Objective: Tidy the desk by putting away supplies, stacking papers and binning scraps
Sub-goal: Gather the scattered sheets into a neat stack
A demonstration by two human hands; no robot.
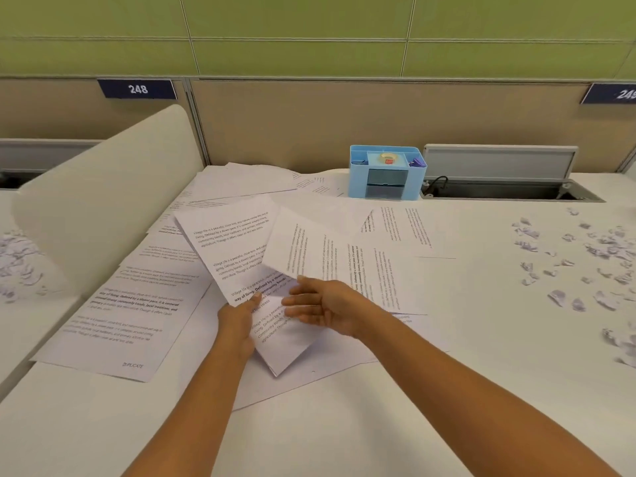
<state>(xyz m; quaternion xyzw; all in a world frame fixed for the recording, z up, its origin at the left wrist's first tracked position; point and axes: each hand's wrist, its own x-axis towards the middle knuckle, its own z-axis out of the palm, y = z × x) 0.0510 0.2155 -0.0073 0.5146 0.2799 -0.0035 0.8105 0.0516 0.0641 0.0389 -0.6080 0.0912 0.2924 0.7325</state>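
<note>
Several printed sheets lie scattered over the white desk [309, 435]. My left hand [237, 325] grips a small bundle of sheets [227, 249] at its lower edge, thumb on top, lifted and tilted. My right hand [323, 308] hovers over another printed sheet [344, 266], fingers straight and spread, fingertips close to the bundle and that sheet's near corner. One sheet marked DUPLICATE [120, 321] lies to the left. Torn paper scraps [578, 263] are strewn at the right.
A blue desk organiser [387, 173] with tape and clips stands at the back. Behind it to the right is an open cable tray [512, 187]. A cream chair back [110, 201] stands at the left, with more scraps [17, 263] beyond it.
</note>
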